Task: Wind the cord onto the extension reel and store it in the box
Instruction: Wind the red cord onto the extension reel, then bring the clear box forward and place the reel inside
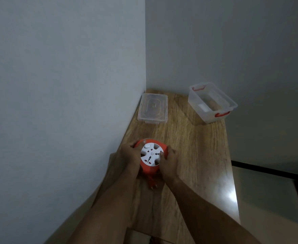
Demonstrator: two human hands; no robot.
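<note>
Head view: the left hand (pixel 129 154) and right hand (pixel 170 160) clasp the orange reel (pixel 151 156) from opposite sides on the table (pixel 197 155); its plug (pixel 152 184) seems to dangle nearside. The open box (pixel 212 102) lies far-right, nearer the right hand.

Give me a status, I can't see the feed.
Left hand and right hand both gripping the reel on the table. Plug hangs near side. Box open, lid off; path clear.
</note>
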